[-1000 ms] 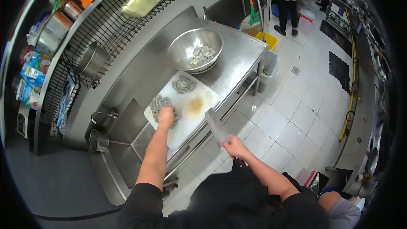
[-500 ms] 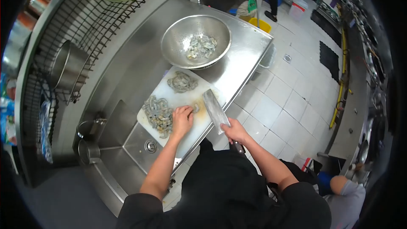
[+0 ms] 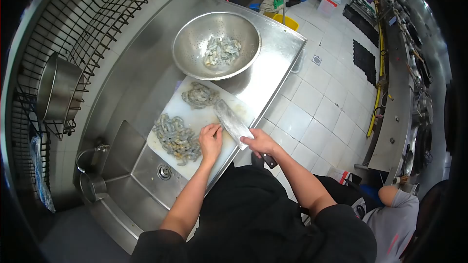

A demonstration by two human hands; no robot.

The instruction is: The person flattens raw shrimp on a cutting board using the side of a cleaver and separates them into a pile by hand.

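Note:
My right hand (image 3: 260,143) grips a cleaver (image 3: 231,122) where the handle meets the blade. The broad blade lies over the cutting board, its edge side close to my left fingertips. My left hand (image 3: 210,142) rests on the white cutting board (image 3: 227,152) with its fingers bent and drawn together; whatever they hold is hidden. Left of that hand spreads a large pile of grey shrimp (image 3: 176,139). A smaller heap of shrimp (image 3: 200,95) sits at the board's far end. Beyond it, a steel colander (image 3: 187,48) contains more shrimp (image 3: 222,51).
The board bridges a steel sink with a drain (image 3: 164,171) and the steel counter (image 3: 280,44). A wire rack (image 3: 73,29) holding a metal pot (image 3: 58,87) runs along the left. A seated or crouching person in a grey shirt (image 3: 395,224) is at lower right.
The cleaver has moved left across the board, up to my left fingertips. The shrimp that lay beside those fingers is out of sight. The whole view has shifted slightly.

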